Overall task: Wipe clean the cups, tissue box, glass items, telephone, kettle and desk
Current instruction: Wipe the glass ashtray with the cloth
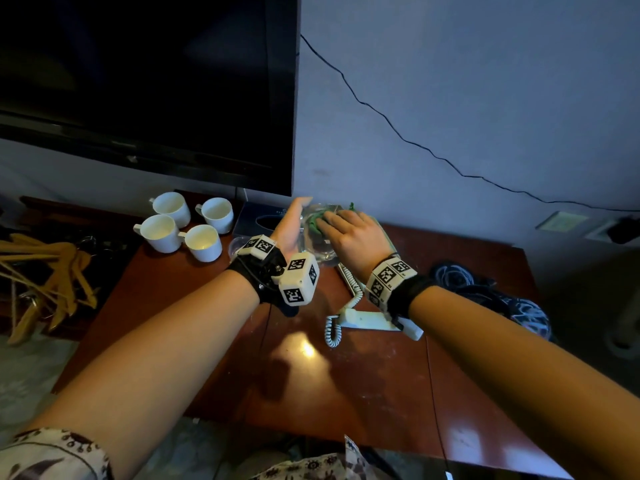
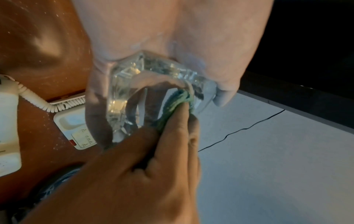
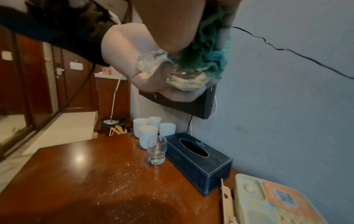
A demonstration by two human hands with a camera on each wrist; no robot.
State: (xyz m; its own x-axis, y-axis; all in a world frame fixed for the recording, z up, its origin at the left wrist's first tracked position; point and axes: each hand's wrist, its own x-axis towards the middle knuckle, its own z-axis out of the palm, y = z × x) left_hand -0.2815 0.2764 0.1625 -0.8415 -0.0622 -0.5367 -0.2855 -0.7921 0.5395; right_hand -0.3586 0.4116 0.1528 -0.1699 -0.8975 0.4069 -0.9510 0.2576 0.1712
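While both hands (image 1: 313, 226) grip glass (image 2: 134, 84) and cloth (image 3: 205, 53), cups (image 1: 187, 226), tissue box (image 3: 199, 160), telephone (image 3: 268, 201) crowd near.

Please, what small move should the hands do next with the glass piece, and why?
Probably turn the glass piece a little in the left hand and wipe on. The right hand presses the green cloth into only one part of it, so other faces likely are not wiped yet.

Wooden desk (image 1: 363, 375), cups (image 1: 180, 226), tissue box (image 3: 199, 162), telephone (image 1: 374, 318)
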